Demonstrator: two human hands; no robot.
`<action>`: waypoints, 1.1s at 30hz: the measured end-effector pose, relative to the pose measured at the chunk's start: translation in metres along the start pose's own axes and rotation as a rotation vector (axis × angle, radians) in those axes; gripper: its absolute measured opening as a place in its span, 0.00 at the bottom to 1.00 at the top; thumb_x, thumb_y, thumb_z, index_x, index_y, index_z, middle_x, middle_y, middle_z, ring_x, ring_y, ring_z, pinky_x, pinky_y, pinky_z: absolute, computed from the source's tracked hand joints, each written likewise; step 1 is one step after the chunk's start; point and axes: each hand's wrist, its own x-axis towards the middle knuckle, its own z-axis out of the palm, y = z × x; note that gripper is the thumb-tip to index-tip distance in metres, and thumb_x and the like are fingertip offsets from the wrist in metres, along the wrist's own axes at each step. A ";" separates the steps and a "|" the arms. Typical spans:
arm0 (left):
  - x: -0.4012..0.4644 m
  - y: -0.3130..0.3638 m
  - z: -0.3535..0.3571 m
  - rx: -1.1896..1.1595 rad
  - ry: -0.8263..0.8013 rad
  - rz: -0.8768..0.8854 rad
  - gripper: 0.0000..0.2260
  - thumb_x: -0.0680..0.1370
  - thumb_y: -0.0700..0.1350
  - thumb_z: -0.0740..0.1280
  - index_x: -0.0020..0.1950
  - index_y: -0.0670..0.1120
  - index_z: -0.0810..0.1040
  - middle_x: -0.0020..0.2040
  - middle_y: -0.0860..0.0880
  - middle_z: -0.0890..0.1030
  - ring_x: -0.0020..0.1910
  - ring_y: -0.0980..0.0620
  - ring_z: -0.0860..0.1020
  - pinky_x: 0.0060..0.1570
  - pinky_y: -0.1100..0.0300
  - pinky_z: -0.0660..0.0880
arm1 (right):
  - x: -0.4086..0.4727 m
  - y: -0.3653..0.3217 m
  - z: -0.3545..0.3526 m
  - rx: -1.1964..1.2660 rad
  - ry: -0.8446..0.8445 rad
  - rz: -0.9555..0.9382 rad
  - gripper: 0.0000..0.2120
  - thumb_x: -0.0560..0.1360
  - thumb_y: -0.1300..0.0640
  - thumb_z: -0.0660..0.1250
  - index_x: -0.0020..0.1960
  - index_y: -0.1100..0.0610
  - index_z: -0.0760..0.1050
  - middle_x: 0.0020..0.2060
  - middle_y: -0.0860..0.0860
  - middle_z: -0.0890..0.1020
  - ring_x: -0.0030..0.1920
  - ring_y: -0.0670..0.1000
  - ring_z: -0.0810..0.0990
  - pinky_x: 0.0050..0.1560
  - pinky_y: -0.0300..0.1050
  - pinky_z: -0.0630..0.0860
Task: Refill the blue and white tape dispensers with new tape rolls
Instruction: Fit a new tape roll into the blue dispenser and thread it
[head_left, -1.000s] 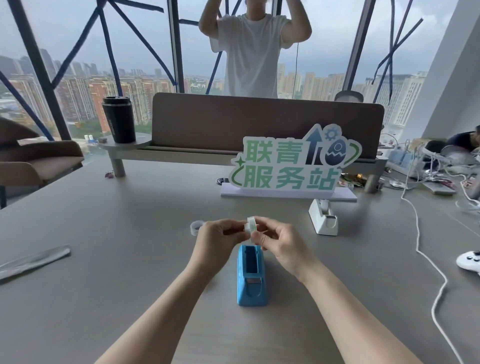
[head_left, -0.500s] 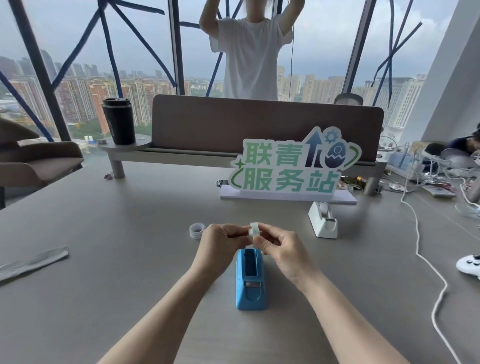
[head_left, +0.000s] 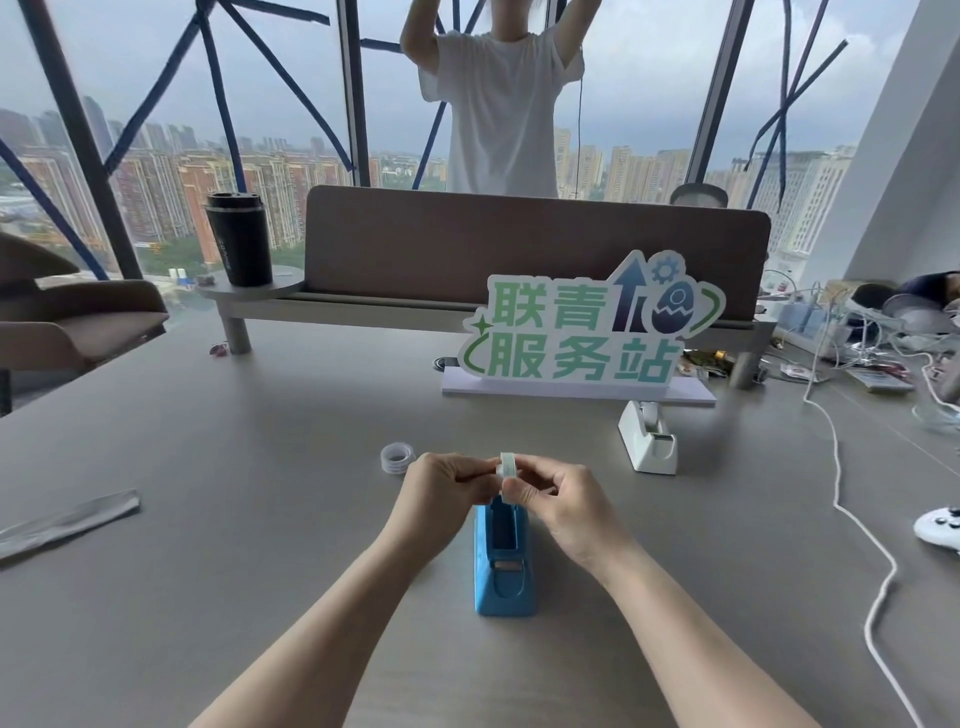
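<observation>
Our left hand (head_left: 444, 480) and right hand (head_left: 558, 496) pinch a small clear tape roll (head_left: 507, 466) together. We hold it just above the blue plastic tape dispenser (head_left: 504, 564) on the grey table (head_left: 234, 519).

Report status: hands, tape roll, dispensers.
Left hand and right hand pinch tape roll above empty blue dispenser. White dispenser untouched. Nothing obstructing.
</observation>
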 end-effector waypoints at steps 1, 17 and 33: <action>0.001 -0.001 0.000 0.006 -0.003 0.001 0.11 0.73 0.40 0.73 0.54 0.43 0.85 0.44 0.45 0.87 0.44 0.48 0.85 0.55 0.51 0.81 | 0.000 0.001 0.001 -0.010 0.004 0.001 0.25 0.67 0.38 0.71 0.61 0.48 0.79 0.51 0.44 0.85 0.53 0.43 0.82 0.58 0.45 0.79; -0.004 -0.013 -0.004 0.075 0.013 0.007 0.10 0.69 0.42 0.77 0.49 0.43 0.87 0.40 0.50 0.85 0.36 0.63 0.79 0.40 0.73 0.74 | 0.004 0.011 0.000 -0.150 -0.055 -0.006 0.18 0.72 0.45 0.71 0.58 0.52 0.80 0.55 0.45 0.80 0.58 0.45 0.76 0.59 0.39 0.70; -0.007 -0.020 0.001 0.092 0.047 -0.057 0.08 0.72 0.43 0.74 0.50 0.47 0.86 0.43 0.48 0.87 0.44 0.53 0.85 0.42 0.74 0.76 | 0.008 0.021 0.008 -0.089 0.002 0.029 0.12 0.74 0.50 0.71 0.56 0.48 0.78 0.50 0.49 0.82 0.50 0.47 0.80 0.55 0.40 0.76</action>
